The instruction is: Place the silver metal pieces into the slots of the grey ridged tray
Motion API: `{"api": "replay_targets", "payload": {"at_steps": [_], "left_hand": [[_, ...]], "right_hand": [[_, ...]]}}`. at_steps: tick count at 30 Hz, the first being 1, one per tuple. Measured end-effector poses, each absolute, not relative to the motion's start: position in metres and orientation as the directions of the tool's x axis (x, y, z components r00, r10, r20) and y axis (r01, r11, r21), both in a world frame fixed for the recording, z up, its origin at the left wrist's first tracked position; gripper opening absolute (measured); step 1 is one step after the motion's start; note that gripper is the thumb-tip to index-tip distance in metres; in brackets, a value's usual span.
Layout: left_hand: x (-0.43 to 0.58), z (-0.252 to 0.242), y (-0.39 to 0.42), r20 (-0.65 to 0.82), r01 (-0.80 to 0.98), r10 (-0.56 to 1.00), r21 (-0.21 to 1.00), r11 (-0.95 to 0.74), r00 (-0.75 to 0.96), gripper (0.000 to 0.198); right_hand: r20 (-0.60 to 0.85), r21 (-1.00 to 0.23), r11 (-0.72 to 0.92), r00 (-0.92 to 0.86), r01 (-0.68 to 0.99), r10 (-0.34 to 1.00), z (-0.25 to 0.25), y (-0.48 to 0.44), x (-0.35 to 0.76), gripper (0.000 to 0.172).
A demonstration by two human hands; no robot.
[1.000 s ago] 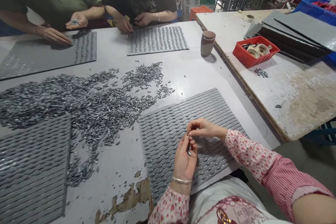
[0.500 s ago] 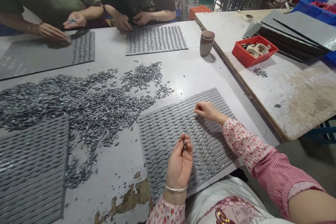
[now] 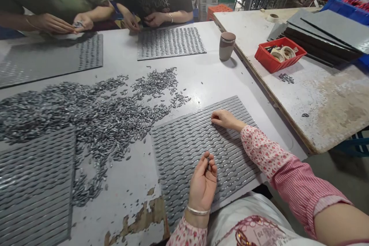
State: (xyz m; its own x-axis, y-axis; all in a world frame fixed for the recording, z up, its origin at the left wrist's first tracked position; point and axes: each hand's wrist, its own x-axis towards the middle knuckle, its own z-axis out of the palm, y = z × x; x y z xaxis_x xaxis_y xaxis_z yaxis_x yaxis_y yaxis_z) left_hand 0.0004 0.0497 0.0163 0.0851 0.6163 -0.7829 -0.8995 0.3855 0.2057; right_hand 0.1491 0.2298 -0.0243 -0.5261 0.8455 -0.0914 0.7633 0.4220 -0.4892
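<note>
Left palm cupped upward, right hand bent down over the panel

The left hand lay palm up above the near part of the ridged panel, its wrist toward the wearer's body and its fingers pointing away. The fingers and thumb curled inward around at least one small grey piece, which showed in the gap between them. A bracelet circled that wrist.

The right hand was farther out, beyond the left hand and to its right, back upward, with the forearm slanting in from the right. Its thumb and index finger came together, tips pointing left and down at the panel's surface; whether they gripped a piece or touched the panel, I could not tell.

The panel spread beneath both hands, wavy on the side by the left hand and straighter-ridged around the right. Left of both hands lay a heap of loose grey pieces, with a second panel at its near edge. Beyond the right hand stood a lidded cup, and across from both hands a co-worker's hands met.
</note>
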Motion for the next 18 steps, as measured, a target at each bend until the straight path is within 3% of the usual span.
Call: {"api": "replay_targets", "payload": {"at_steps": [10, 12, 15, 18], "left_hand": [[0.007, 0.010, 0.054, -0.781, -0.871, 0.624, 0.287, 0.397, 0.027, 0.018], [0.007, 0.010, 0.055, -0.767, -0.872, 0.641, 0.318, 0.372, -0.006, 0.019], [0.005, 0.011, 0.057, -0.756, -0.873, 0.653, 0.345, 0.345, -0.040, 0.020], [0.002, 0.008, 0.060, -0.753, -0.876, 0.653, 0.365, 0.316, -0.078, 0.019]], "right_hand": [[-0.191, -0.524, 0.333, -0.490, 0.784, 0.851, -0.020, 0.227, 0.144, 0.008], [-0.178, -0.580, 0.308, -0.487, 0.754, 0.855, -0.014, 0.222, 0.142, 0.007], [-0.128, -0.791, 0.286, -0.603, 0.541, 0.787, -0.001, 0.202, 0.139, 0.011], [-0.058, -0.933, 0.248, -0.787, 0.262, 0.614, 0.012, 0.178, 0.136, 0.020]]}}
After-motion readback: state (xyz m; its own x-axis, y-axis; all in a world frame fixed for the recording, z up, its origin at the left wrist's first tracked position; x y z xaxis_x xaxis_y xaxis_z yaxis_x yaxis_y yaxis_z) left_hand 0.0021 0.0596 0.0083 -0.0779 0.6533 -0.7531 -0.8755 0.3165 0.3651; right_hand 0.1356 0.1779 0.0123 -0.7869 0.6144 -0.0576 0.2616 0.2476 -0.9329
